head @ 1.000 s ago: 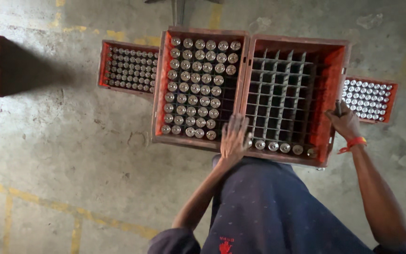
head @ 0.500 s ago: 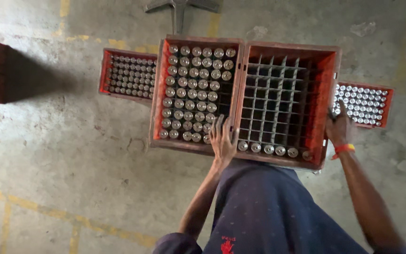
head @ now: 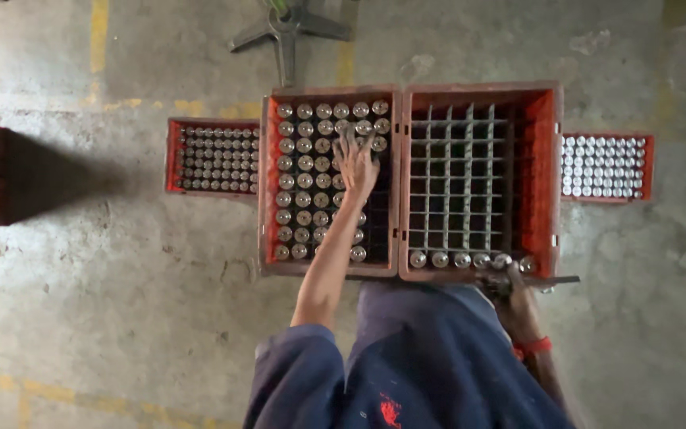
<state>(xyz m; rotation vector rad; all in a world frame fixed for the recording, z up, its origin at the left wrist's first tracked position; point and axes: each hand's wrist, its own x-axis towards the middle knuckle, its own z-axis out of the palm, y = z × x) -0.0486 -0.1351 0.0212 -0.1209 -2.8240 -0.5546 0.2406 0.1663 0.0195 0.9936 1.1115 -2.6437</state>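
Two red crates (head: 553, 183), left hand (head: 355, 163) on bottles (head: 305, 183)

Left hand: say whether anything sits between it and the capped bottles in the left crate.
Nothing visible does. The left hand already rests spread on the bottle tops inside the left crate, fingers among the upper rows, with no lid or cover over them.
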